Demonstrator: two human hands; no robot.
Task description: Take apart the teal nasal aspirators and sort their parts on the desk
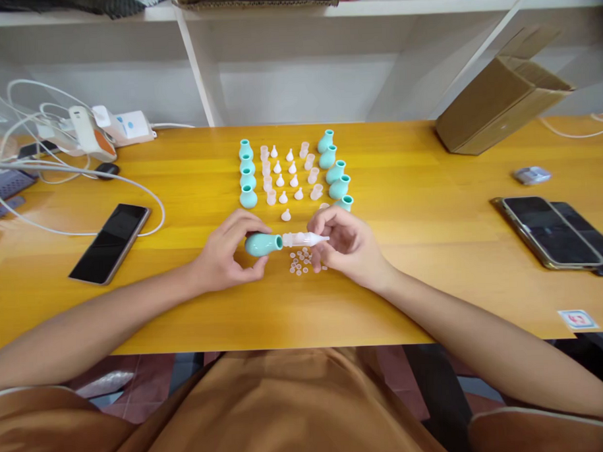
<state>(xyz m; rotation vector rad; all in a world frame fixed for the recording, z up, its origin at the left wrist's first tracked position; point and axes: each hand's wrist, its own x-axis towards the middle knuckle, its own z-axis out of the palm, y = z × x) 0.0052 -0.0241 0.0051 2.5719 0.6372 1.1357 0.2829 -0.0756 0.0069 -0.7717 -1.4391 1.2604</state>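
My left hand [233,248] is closed around a teal squeeze bulb [261,244], which lies on its side with its mouth facing right. A clear tube with a white pointed nozzle [302,239] is pinched in my right hand [349,244], its wide end at the bulb's mouth; whether it is inside cannot be told. Below it, small clear rings [299,262] lie scattered on the table. Beyond my hands stand rows of teal bulbs [248,197], clear cups [271,197] and white nozzle tips [286,215]. Another teal column [340,186] stands on the right.
On the wooden table [186,316], a dark phone [110,244] lies at left near white cables and a power strip [134,126]. Two stacked phones [551,230] are at right, with a sticker [578,319] nearer the edge. A cardboard box [500,104] leans at back right.
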